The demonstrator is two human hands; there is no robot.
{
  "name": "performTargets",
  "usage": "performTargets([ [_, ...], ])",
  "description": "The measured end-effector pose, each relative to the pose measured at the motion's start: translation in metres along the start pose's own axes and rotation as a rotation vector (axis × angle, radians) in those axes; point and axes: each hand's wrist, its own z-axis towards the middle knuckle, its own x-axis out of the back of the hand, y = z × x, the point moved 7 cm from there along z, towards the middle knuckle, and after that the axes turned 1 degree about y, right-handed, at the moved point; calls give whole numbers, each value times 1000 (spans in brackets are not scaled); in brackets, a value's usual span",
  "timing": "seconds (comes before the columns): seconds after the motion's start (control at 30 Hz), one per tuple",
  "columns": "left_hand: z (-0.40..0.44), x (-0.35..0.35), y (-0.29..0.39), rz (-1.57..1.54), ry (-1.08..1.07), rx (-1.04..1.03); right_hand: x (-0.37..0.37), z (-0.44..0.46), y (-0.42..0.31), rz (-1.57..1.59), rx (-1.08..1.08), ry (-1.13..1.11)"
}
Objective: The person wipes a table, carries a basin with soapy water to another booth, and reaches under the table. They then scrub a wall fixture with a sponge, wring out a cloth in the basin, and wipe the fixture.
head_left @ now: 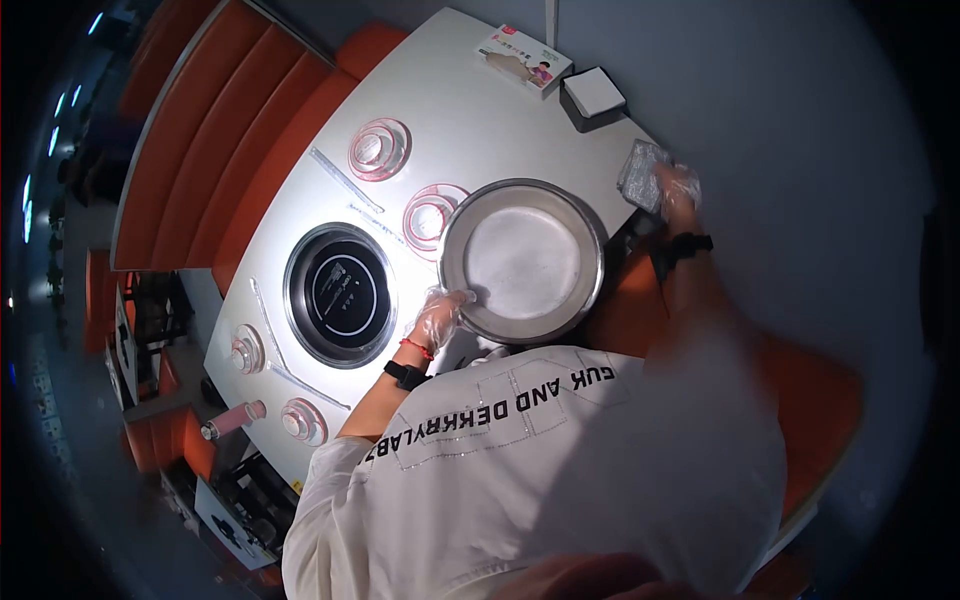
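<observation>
Here, steel pot [524, 258] against left hand [439, 316]

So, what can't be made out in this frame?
All in the head view:
Dishes beside the pan: right edge hidden by the pan.
Pan's underside: hidden by its own body.
Right hand: fingers blurred, their exact grip on the cloth unclear.
Cloth's far side: hidden by its own folds.
Box: small print too small to read.
Shirt: lower part cut off by the bottom edge.
</observation>
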Motion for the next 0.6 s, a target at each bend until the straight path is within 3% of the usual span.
performTargets([
  [0.17,52,-26,7,-73,0,17,-43,86,-53,-596,143,-192],
  [0.27,66,-40,19,-85,-16,17,-77,98,-75,-735,286,-339],
  [0.37,85,-44,14,48,-35,-122,-110,118,-72,-918,346,-301],
  [0.47,60,-59,51,-10,23,85,-128,136,-55,-905,319,-412],
  [0.57,78,-49,19,66,-13,-71,-150,96,-84,-884,391,-536],
  [0.6,76,-48,19,32,11,-17,-167,94,-85,-855,415,-565],
])
